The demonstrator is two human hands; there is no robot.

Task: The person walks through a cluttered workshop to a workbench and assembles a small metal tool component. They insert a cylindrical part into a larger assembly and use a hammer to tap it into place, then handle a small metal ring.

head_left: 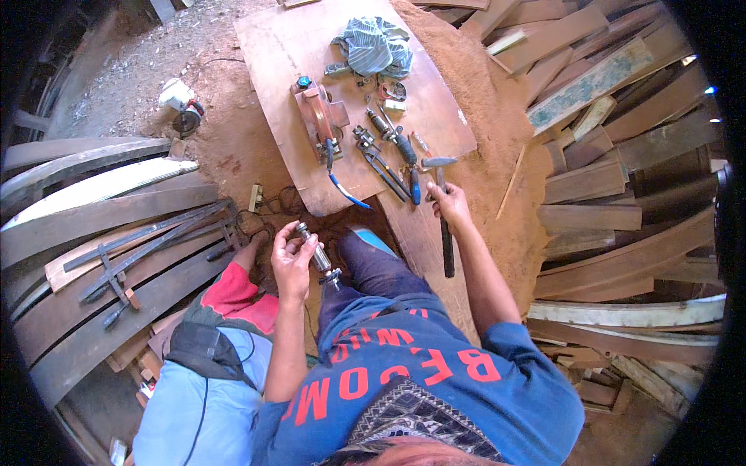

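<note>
My left hand (293, 264) is closed around a silvery metal shaft (319, 258) with a wider collar at its lower end, held above my thigh. My right hand (451, 208) grips a hammer (447, 245) by its handle near the head, which points away from me over the board's near right edge. Just left of the hammer lies a screwdriver with a blue handle (415, 191). Pliers (381, 161) and a dark cylindrical tool part (400, 141) rest on the board. Farther left sits a reddish power tool body (314, 116), its blue-ended cord hanging toward me.
A plywood board (272, 46) carries a striped rag (373, 48) and small loose parts. Another person in a light blue shirt (194, 404) sits close on my left. Stacked planks (598, 217) line the right; curved timbers and clamps (148, 248) lie left. Sawdust (497, 116) covers the ground.
</note>
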